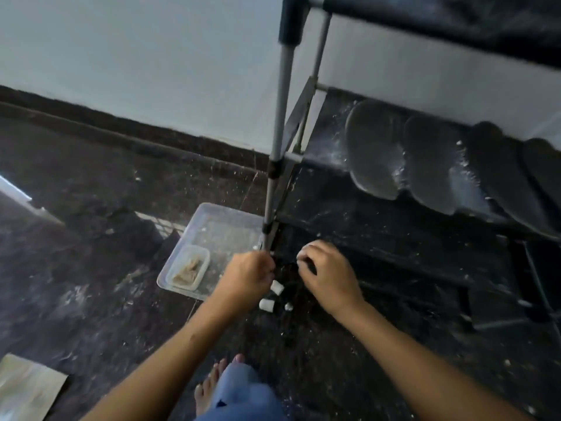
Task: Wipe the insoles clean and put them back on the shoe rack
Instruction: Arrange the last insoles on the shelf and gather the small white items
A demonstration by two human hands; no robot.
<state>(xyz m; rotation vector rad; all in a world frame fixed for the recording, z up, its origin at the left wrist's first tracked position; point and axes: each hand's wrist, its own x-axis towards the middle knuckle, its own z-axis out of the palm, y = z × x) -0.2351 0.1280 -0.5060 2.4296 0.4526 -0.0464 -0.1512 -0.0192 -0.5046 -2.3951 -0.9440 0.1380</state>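
On a dark, dust-speckled floor (91, 268) by a pale wall, insoles (425, 162) lean on the shoe rack (379, 232), while both curled hands, left (247, 276) and right (329, 276), work at its foot, their grasp unclear.

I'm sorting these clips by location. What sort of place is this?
Probably a home entryway or a corner of a room: a metal shoe rack stands against a plain wall, insoles lean on its shelf, and a plastic tray sits on the dusty dark floor.
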